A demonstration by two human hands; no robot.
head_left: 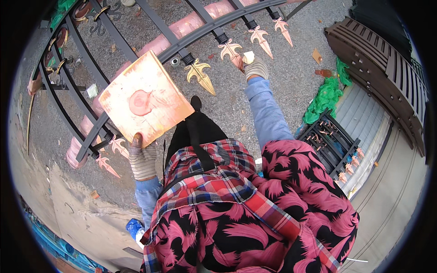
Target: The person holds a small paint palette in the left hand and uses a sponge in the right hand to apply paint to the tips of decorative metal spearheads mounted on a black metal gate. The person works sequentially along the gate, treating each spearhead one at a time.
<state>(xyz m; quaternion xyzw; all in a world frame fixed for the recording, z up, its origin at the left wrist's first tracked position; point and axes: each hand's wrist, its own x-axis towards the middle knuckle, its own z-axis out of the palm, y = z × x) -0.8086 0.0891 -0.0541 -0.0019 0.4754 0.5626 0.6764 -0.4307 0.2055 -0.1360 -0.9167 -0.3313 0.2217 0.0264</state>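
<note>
My left hand (142, 157), in a striped glove, grips the near edge of a square board (159, 91), its thumb on top. A round smear of pink paint (140, 102) lies in the board's middle. My right hand (256, 69), gloved too, is closed on a small white sponge (248, 57). It is at the tip of a pink spear-shaped finial (230, 51) on a dark metal fence panel (195, 40); whether the sponge touches it I cannot tell. To the left is a gold finial (199, 76); pink finials (261, 41) follow to the right.
A pink wrapped roll (186, 25) runs under the fence panel. At the right stand stacked brown metal panels (364, 50), with green netting (323, 100) beside them. A smaller dark panel with pink tips (330, 141) lies nearer. My shoe (195, 103) rests on the gritty ground.
</note>
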